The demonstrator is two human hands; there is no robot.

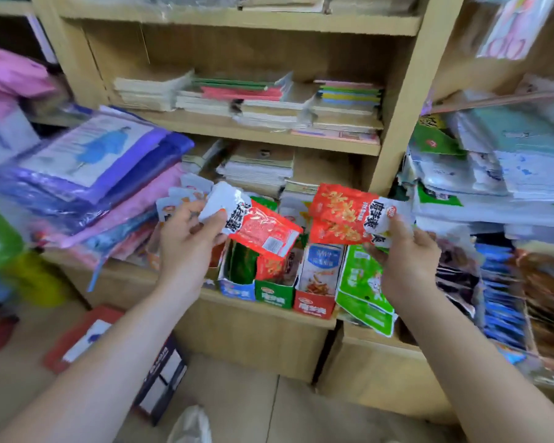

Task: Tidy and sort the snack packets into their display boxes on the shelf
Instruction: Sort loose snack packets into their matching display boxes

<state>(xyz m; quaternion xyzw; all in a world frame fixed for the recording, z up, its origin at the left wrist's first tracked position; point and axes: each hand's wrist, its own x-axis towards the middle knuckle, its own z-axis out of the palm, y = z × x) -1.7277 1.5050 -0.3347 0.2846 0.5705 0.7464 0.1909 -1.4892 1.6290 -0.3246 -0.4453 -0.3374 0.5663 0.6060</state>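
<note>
Both forearms low; left hand pinched on red packet at 11 o'clock over display boxes, right hand clamped on red packet stack at 1 — loose stack likely to slip, mis-sort.

Three display boxes stood in a row: one blue, one green, one red; two hands, left and right, each gripped red packets.
</note>
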